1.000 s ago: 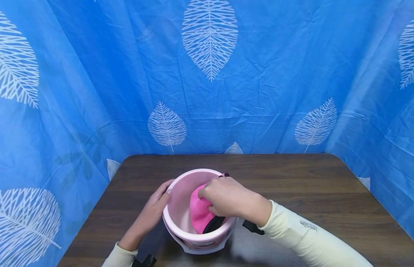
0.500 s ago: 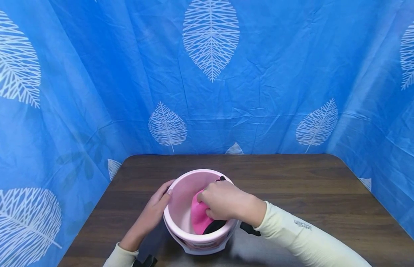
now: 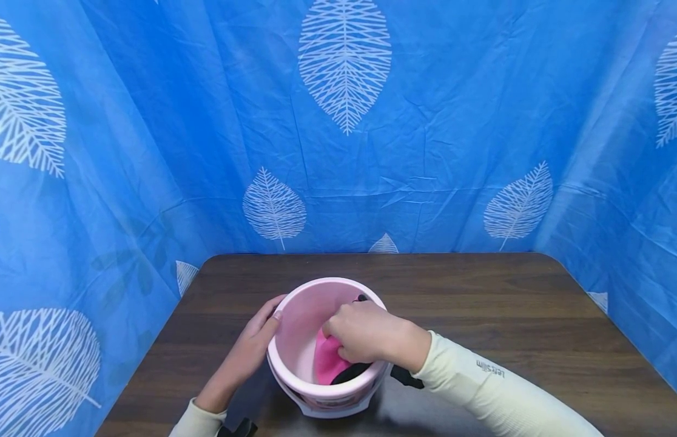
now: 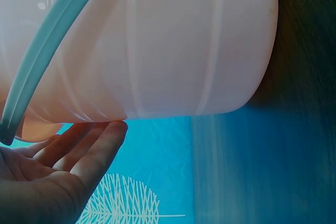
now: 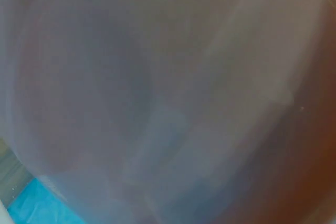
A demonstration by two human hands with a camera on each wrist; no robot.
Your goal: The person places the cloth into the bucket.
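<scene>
A pale pink bucket [image 3: 300, 325] stands on the table near its front. My left hand [image 3: 256, 337] holds its left side, thumb at the rim and fingers along the outer wall. In the left wrist view those fingers [image 4: 100, 156] lie against the bucket below a pale green handle [image 4: 44, 45]. My right hand [image 3: 363, 331] reaches over the right rim and grips a bright pink cloth item [image 3: 329, 363] with black parts inside the bucket. The hand covers much of that item. The right wrist view is mostly a blurred pale surface close to the camera.
The dark wooden table [image 3: 480, 303] extends behind the bucket and to both sides. A blue curtain [image 3: 426, 121] with white leaf prints hangs around its back and sides. Black straps [image 3: 406, 377] show at the wrists, below pale sleeves [image 3: 480, 379].
My right hand has sunk slightly, its forearm shifting left, and the pink cloth item sits lower in the bucket. My left hand and the bucket have stayed in place.
</scene>
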